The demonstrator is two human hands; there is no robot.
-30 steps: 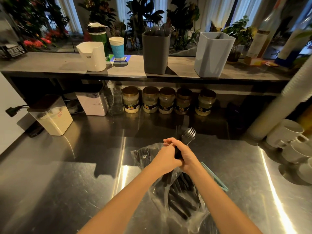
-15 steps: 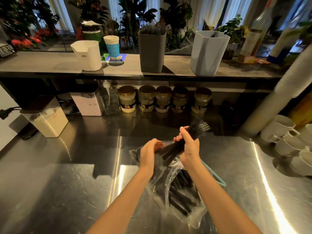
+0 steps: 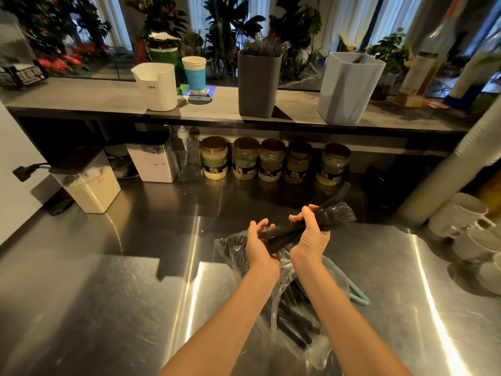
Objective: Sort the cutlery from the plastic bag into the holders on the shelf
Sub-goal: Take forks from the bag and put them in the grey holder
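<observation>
A clear plastic bag (image 3: 290, 318) of black plastic cutlery lies on the steel counter between my forearms. Above it my right hand (image 3: 310, 237) grips a bundle of black forks (image 3: 336, 214), tines pointing up and right. My left hand (image 3: 259, 248) holds the handle end of the same bundle. On the shelf stand a dark grey holder (image 3: 257, 85) full of forks, a light blue holder (image 3: 348, 88) with one dark piece showing, and a white holder (image 3: 157, 86).
Under the shelf stand several gold-lidded jars (image 3: 271, 161), a soap bottle (image 3: 187, 156) and two powder containers (image 3: 89, 183). White mugs (image 3: 466, 226) and a stack of cups (image 3: 455, 164) crowd the right. A blue-banded paper cup (image 3: 193, 73) stands on the shelf.
The fork bundle has tilted from upright to slanting right and spread into a fan. My hands have separated along it, the left at the handles, the right nearer the tines.
</observation>
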